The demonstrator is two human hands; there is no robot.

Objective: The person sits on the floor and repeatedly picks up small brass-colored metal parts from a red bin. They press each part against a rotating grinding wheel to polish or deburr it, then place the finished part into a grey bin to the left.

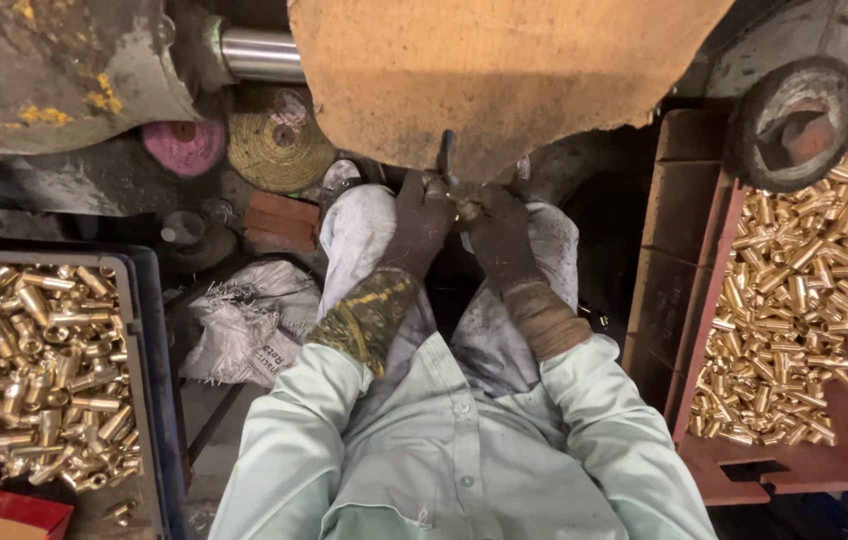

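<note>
At the centre of the frame, the left hand (418, 222) and the right hand (500, 232) are meeting just under the lower edge of the big tan buffing wheel (504, 70). Both are closing their fingers around a small brass piece (466, 211), pinching it between them and pressing it up toward the wheel; the dirt and shadow there are hiding most of it, so its exact shape is hard to tell.

To do this well, both hands should be keeping a firm pinch, with fingertips staying below the wheel's rim and wrists braced over the knees.

A grey tray (139, 300) at the left of the frame is holding brass tubes (29, 370), and a red crate (704, 300) at the right is holding more brass tubes (804, 290).
</note>
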